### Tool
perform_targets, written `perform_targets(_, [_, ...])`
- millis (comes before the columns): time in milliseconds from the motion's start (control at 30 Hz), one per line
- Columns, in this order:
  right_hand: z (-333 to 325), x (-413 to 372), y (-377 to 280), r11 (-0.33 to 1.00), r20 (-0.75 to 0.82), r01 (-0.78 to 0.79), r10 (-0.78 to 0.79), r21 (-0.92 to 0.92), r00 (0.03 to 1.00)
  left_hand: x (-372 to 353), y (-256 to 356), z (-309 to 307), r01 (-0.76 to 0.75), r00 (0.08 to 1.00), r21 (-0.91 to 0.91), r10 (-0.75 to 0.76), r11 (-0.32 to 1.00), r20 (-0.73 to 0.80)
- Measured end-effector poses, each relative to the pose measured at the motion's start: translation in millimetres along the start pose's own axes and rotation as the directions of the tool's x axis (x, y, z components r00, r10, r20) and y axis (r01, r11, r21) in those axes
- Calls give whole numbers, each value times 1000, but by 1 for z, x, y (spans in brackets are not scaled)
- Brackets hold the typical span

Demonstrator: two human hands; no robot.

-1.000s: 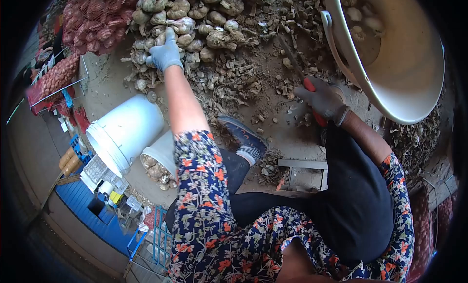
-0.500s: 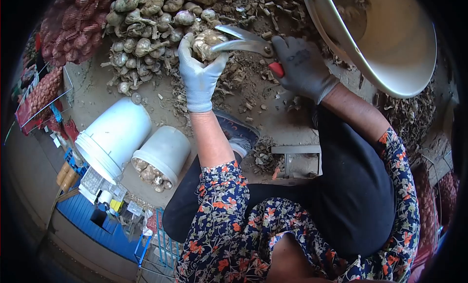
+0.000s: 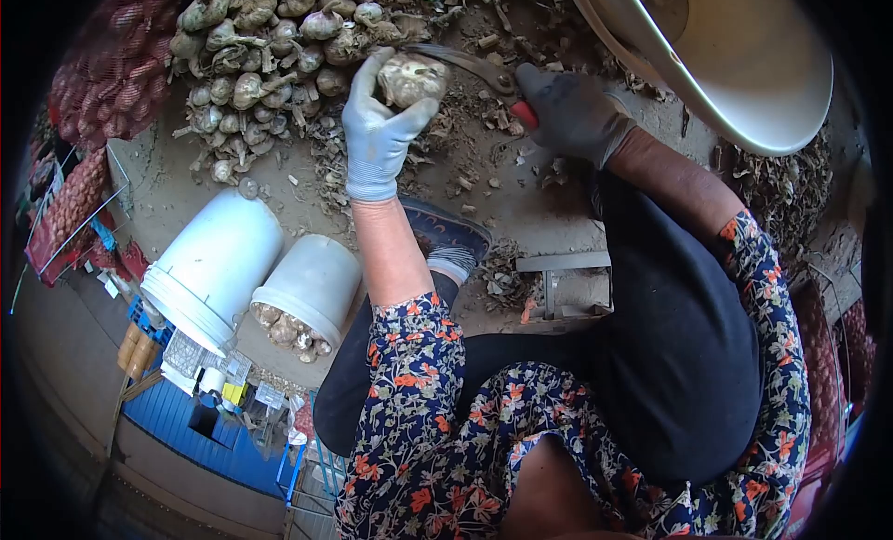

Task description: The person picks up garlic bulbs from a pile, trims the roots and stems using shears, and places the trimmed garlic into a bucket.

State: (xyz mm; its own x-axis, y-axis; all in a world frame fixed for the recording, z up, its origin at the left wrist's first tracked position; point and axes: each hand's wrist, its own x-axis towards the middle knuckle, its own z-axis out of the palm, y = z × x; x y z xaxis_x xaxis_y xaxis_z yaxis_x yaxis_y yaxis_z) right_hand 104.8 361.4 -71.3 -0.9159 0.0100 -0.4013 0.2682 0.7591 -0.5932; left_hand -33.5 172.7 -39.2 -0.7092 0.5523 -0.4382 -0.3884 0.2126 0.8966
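Observation:
A large garlic bulb [image 3: 412, 80] is gripped in my gloved left hand [image 3: 379, 135], thumb on one side and fingers on the other. My gloved right hand [image 3: 575, 112] is wrapped round the red handle of a pair of pruning shears [image 3: 484, 70]. Their metal blades reach left to the far side of the bulb and are partly hidden behind it. Just left of the bulb lies a heap of garlic bulbs [image 3: 251, 89] with dry stalks.
A large cream tub [image 3: 763, 93] tilts at the upper right. Two white buckets lie at the left; the smaller bucket [image 3: 321, 270] holds garlic. Red mesh sacks [image 3: 112, 70] stand beyond the heap. Dry scraps [image 3: 507, 289] litter the floor near a low metal frame [image 3: 563, 261].
The shears' blades were spread around the garlic bulb; now they look closed together at its far side. The bulb has turned in my left hand, and the view has shifted slightly.

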Motion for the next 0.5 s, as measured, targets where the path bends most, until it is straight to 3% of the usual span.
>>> perform_targets(133, [9,-7,16,992,-44,-69,74,108,996,8,-9,-1,-72,997,-178,75,981,8])
perform_targets(167, [6,-11,19,971,-59,-83,98,224,993,13,-12,0,-82,996,-179,84,980,5])
perform_targets(200, [6,-14,18,935,-68,-92,123,344,990,15,-16,1,-128,991,-383,131,915,-18])
perform_targets(233, [-1,-19,12,934,-70,-86,117,346,991,15,-21,1,-168,984,-567,172,806,-48])
perform_targets(300, [-22,-31,2,665,372,-327,79,672,925,16,-30,7,-223,974,-524,201,822,-100])
perform_targets(333, [-18,-35,2,491,477,-401,-33,773,878,17,-33,12,-253,967,-533,204,807,-150])
perform_targets(367, [-18,-35,0,495,478,-404,-28,770,878,17,-37,17,-281,958,-540,203,793,-201])
perform_targets(433, [-17,-30,-11,353,442,-378,-117,856,890,14,-40,27,-280,959,-547,210,789,-189])
perform_targets(500, [-16,-21,-13,348,436,-368,-142,862,889,13,-39,36,-369,928,-399,313,839,-201])
